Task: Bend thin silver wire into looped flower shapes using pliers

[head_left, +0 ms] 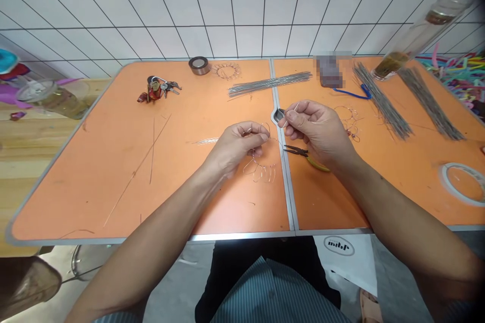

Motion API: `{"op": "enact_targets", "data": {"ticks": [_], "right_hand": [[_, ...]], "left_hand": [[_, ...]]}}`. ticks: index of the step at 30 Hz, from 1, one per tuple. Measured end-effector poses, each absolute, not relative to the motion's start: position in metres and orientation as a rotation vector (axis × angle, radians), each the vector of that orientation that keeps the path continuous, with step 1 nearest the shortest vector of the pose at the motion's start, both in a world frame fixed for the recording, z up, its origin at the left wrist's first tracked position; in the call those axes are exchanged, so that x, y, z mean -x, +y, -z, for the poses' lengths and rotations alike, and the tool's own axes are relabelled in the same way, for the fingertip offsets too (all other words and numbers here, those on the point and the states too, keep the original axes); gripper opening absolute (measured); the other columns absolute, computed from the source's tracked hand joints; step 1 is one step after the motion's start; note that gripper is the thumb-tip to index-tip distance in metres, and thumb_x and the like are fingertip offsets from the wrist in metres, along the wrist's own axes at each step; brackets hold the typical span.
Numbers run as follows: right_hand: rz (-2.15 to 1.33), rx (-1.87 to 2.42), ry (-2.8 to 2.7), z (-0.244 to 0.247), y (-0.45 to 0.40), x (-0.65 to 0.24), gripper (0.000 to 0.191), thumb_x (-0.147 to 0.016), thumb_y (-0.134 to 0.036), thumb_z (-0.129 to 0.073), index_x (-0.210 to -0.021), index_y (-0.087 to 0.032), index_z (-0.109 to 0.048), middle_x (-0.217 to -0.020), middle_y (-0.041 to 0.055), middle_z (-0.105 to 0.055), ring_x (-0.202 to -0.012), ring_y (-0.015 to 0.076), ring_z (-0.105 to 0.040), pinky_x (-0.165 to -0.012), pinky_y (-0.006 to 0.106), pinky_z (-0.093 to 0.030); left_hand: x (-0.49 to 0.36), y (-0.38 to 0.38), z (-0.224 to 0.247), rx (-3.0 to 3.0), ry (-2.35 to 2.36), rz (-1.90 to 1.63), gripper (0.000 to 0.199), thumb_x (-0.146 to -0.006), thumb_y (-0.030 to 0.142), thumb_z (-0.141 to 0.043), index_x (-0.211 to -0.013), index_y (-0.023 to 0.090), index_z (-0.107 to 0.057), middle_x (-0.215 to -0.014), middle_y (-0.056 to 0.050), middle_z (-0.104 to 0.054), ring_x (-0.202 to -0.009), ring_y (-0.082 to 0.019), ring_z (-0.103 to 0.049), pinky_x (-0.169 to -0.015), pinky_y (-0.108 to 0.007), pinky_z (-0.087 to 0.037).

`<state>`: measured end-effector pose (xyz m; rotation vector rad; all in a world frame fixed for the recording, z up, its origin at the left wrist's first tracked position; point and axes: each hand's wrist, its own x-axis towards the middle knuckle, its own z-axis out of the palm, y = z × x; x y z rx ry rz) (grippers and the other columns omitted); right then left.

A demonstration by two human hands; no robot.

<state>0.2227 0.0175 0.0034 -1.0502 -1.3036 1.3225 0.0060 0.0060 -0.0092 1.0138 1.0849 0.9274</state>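
Over the middle of the orange table (227, 207), my left hand (242, 144) pinches a thin wire bent into a row of loops (261, 170), which hangs below the fingers. To its right, my right hand (308, 123) is closed with thumb and finger on a fine wire (296, 107). A thin strand seems to run between the hands; where it ends I cannot make out. Pliers (297, 150) with dark jaws and a yellow handle lie under my right hand, partly hidden by it. Several straight wires (206, 141) stick out behind my left hand.
Wire bundles (269, 84) (382, 101) lie at the back and right. A tape roll (199, 65), wire ring (226, 70) and keys (161, 88) are at the back left. A glass bottle (394, 63) stands back right; a white ring (447, 174) lies near the right edge. Loose wires (133, 175) lie left.
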Motion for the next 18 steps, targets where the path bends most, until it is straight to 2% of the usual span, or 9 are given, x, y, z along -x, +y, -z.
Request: {"op": "enact_targets", "data": {"ticks": [3, 6, 10, 15, 18], "right_hand": [[-1.329, 1.09, -1.332, -0.0009, 0.0178, -0.2223, 0.036, -0.09, -0.054, -0.09, -0.092, -0.024, -0.071, -0.098, 0.0052, -0.082, -0.077, 0.0152, -0.069, -0.07, 0.027, -0.06], [-1.372, 1.081, -1.357, -0.001, 0.0167, -0.2217, 0.035, -0.091, -0.054, -0.089, -0.092, -0.023, -0.073, -0.094, 0.0043, -0.08, -0.075, 0.014, -0.068, -0.07, 0.026, -0.059], [-1.466, 1.082, -1.412, -0.0026, 0.014, -0.2214, 0.034, -0.094, -0.054, -0.086, -0.094, -0.021, -0.077, -0.086, 0.0024, -0.075, -0.066, 0.011, -0.06, -0.061, 0.025, -0.052], [-1.487, 1.087, -1.408, -0.001, 0.0143, -0.2224, 0.031, -0.093, -0.049, -0.088, -0.105, -0.022, -0.078, -0.083, 0.0006, -0.072, -0.063, 0.0107, -0.054, -0.056, 0.025, -0.045], [-1.508, 1.064, -1.426, 0.0008, 0.0164, -0.224, 0.031, -0.092, -0.049, -0.09, -0.099, -0.022, -0.078, -0.082, 0.0007, -0.071, -0.064, 0.0108, -0.053, -0.055, 0.025, -0.042]], "left_hand": [[-0.0052, 0.0067, 0.0114, -1.007, 1.104, -0.927, 0.031, -0.076, 0.039, -0.094, -0.081, 0.018, -0.072, -0.087, -0.002, -0.072, -0.061, -0.009, -0.06, -0.062, -0.026, -0.051], [-0.0045, 0.0067, 0.0116, -1.06, 1.104, -0.904, 0.033, -0.085, 0.045, -0.088, -0.081, 0.018, -0.07, -0.091, -0.004, -0.077, -0.059, -0.009, -0.059, -0.059, -0.025, -0.049], [-0.0054, 0.006, 0.0096, -1.143, 1.08, -0.907, 0.024, -0.096, 0.038, -0.077, -0.085, 0.018, -0.069, -0.086, -0.004, -0.077, -0.06, -0.01, -0.062, -0.062, -0.024, -0.052], [-0.008, 0.0039, 0.007, -1.179, 1.07, -0.799, 0.015, -0.099, 0.025, -0.069, -0.086, 0.018, -0.064, -0.08, -0.003, -0.075, -0.053, -0.01, -0.064, -0.057, -0.025, -0.053], [-0.0079, 0.0022, 0.0066, -1.191, 1.102, -0.753, 0.007, -0.1, 0.026, -0.068, -0.1, 0.021, -0.063, -0.083, -0.002, -0.077, -0.048, -0.011, -0.064, -0.055, -0.026, -0.053]]}}
